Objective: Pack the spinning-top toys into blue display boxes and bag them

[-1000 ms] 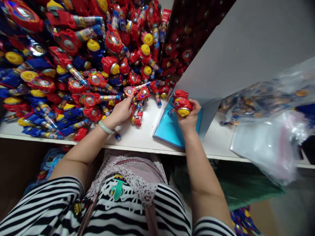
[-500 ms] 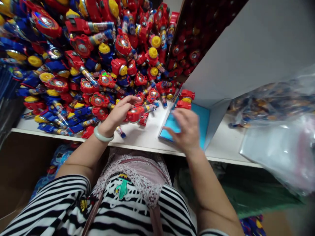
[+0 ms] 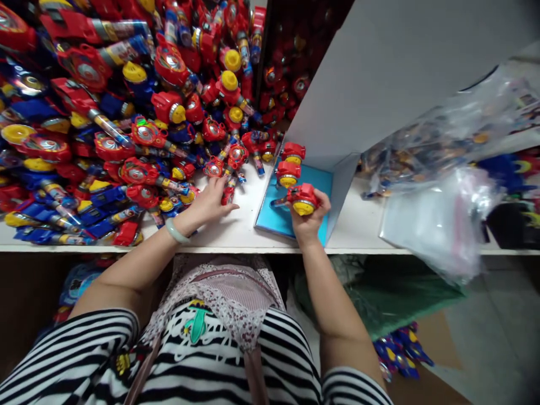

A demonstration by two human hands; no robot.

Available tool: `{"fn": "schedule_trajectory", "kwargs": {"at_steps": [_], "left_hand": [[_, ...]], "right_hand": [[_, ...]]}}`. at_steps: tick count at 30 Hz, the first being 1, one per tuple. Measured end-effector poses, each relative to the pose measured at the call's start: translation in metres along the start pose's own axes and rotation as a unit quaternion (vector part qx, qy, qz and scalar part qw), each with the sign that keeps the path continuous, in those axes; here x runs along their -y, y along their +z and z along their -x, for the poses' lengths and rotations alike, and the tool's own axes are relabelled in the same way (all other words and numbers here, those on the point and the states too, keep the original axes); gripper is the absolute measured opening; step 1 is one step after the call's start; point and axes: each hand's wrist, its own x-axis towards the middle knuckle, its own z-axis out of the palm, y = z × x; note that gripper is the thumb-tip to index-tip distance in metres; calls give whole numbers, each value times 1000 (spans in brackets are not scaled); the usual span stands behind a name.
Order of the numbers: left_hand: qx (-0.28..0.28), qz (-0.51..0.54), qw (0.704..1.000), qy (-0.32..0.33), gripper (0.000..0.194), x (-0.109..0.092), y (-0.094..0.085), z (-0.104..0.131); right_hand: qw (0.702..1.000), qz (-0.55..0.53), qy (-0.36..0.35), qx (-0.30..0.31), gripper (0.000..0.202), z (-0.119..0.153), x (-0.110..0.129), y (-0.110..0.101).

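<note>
My right hand grips a red toy with a yellow cap above a blue tray. Beyond it, two more red toys lie at the tray's back left. My left hand, with a pale bangle at the wrist, is spread over the white shelf. Its fingertips are beside red toys with printed tubes at the edge of a big pile. Nothing shows in its fingers.
The heap of red and blue toys covers the left of the shelf. A white panel rises behind the tray. Clear plastic bags lie at the right, and a green sack is below the shelf.
A red toy is now in my right hand, and another has appeared on the tray. My left hand has let go of the toy it was touching. The view has shifted right.
</note>
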Motion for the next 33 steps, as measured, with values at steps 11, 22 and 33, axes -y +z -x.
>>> {"fn": "schedule_trajectory", "kwargs": {"at_steps": [11,22,33], "left_hand": [[27,43,999,-21,51,18,7,4],[-117,404,897,-133,27,-3,-45,15],[137,372,916,64,39,-48,-34,15]], "right_hand": [[986,-48,-47,149,58,-12,-10,-3],[971,15,-31,238,69,-3,7,-12],[964,-36,-20,264,78,-1,105,-27]]}}
